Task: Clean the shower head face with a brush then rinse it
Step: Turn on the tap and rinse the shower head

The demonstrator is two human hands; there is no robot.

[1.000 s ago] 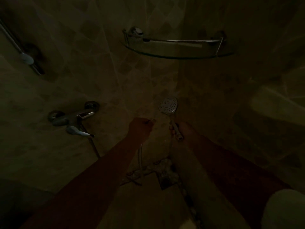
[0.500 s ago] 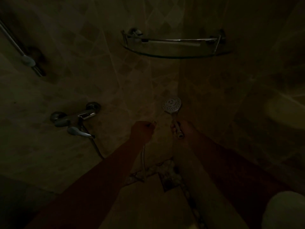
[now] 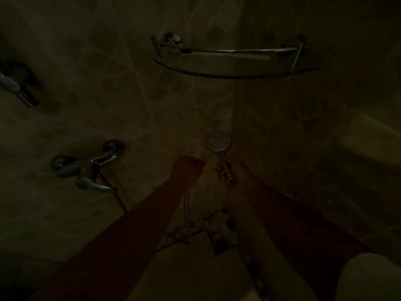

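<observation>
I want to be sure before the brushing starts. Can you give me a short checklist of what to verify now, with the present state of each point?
1. Shower head held by its handle in the right hand: ok.
2. Face with the holes turned toward the camera, reachable: ok.
3. Brush in the left hand: cannot tell; the hand is a closed fist and the picture is too dark.
4. Hose hanging free below the left hand, not tangled: ok, as far as visible.
5. Water off at the tap: cannot tell; no stream visible from the shower head.
6. Enough light to see dirt: not ok, the scene is very dark.
</observation>
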